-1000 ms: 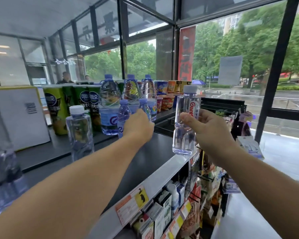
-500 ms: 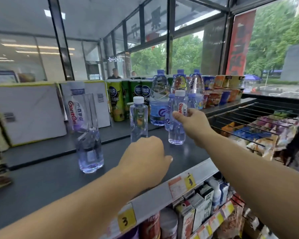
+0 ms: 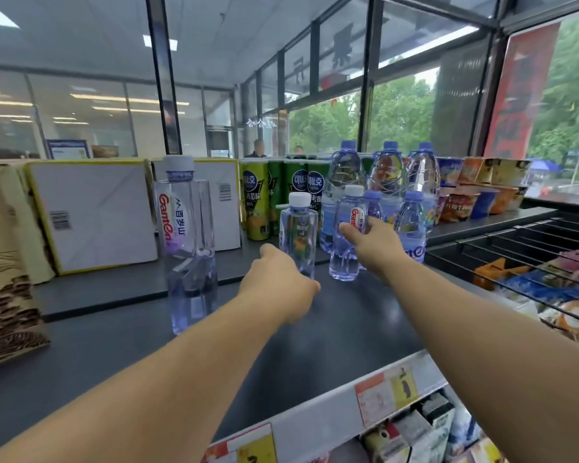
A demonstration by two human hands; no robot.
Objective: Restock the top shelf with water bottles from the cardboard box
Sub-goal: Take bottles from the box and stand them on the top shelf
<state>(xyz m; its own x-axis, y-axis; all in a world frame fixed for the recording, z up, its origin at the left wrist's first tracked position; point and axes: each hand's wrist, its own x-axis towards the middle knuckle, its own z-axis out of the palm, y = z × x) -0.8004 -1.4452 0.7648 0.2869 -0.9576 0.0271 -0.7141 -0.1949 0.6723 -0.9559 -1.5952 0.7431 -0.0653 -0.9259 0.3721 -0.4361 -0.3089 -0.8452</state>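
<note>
Two bare forearms in view, no sleeves visible up to frame edge. Left hand [image 3: 276, 289] and right hand [image 3: 373, 245]: no gloves, no rings visible, no watch or band at either wrist. No markings on either arm. Fingertips mostly hidden from head view; nails not discernible. Rest of body out of frame

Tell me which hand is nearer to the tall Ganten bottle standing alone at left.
Left. The left hand is just right of the tall Ganten bottle; the right hand is farther right.
</note>
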